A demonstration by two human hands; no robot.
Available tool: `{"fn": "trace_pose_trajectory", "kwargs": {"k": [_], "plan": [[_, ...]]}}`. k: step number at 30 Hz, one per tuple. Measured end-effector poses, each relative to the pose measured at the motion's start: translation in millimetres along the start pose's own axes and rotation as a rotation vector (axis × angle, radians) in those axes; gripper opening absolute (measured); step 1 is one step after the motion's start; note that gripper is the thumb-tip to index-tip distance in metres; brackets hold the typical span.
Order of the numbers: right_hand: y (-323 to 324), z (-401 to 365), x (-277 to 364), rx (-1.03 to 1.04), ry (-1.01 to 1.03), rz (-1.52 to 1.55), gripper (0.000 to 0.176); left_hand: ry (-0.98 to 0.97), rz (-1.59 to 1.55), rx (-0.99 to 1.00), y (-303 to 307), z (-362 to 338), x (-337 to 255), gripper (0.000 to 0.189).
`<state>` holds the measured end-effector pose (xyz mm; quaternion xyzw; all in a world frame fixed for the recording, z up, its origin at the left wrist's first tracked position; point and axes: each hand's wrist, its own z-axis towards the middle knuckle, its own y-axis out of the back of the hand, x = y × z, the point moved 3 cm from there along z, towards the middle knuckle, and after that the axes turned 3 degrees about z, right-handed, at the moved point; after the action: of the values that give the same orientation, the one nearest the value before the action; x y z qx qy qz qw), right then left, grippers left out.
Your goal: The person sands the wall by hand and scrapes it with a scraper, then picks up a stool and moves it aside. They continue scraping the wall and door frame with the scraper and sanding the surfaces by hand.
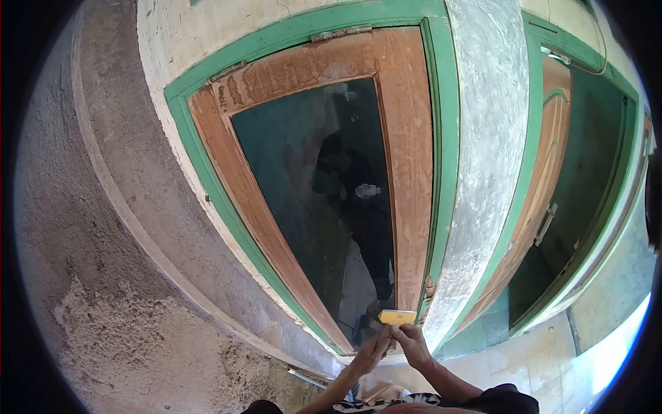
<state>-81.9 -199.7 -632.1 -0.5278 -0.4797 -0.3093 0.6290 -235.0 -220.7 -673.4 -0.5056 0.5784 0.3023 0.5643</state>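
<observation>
Both hands come together low in the head view, in front of the bottom end of a brown wooden window sash (412,172). My right hand (412,345) is closed, its fingers pinched at the lower edge of a small flat yellow piece (397,317) with a pale edge and tiny print, perhaps a scraper. My left hand (373,350) is closed beside it, with fingertips meeting the right hand's just under the yellow piece. What the left fingers hold is hidden. The sash's dark glass pane (314,186) reflects a person.
A green frame (441,103) with hinges (340,33) surrounds the sash. Right of a grey-white post (488,138) stands a wooden door (527,221) with a metal handle (545,224). Rough ground (138,345) and a concrete ledge (131,152) lie left; pale tiles (531,362) lie lower right.
</observation>
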Motion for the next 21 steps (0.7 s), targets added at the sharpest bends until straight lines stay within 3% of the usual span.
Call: {"fn": "trace_pose_trajectory", "kwargs": {"k": [2,6,8,12,14,17,19,21], "plan": [[-2.0,-2.5,8.7,-0.027,0.014,-0.004,0.029,-0.465,0.469,-0.128,-13.1,-1.9,-24.8,0.033],[-1.5,-2.7,8.8,-0.067,0.052,0.131,0.025,-0.401,0.387,-0.104,-13.7,-4.9,-33.9,0.034],[2.3,-2.2,8.1,-0.087,0.042,0.203,0.024,-0.104,0.444,0.058,-2.5,0.7,-11.7,0.037],[7.5,3.9,21.3,-0.154,0.06,0.432,0.023,-0.079,0.489,0.03,-7.9,-5.4,-10.8,0.034],[13.7,9.3,20.5,-0.164,0.085,0.508,0.024,-0.226,0.54,-0.011,-16.1,-11.8,-29.8,0.031],[22.7,14.8,44.8,-0.199,0.164,0.646,0.027,-0.252,0.565,-0.024,-12.8,-12.2,-22.9,0.031],[25.3,14.8,76.5,-0.279,0.199,0.654,0.026,-0.183,0.516,0.002,-2.9,-17.2,-16.5,0.031],[47.0,15.5,78.4,-0.14,0.139,0.585,0.026,-0.117,0.472,0.028,8.6,-18.3,-0.9,0.032]]}}
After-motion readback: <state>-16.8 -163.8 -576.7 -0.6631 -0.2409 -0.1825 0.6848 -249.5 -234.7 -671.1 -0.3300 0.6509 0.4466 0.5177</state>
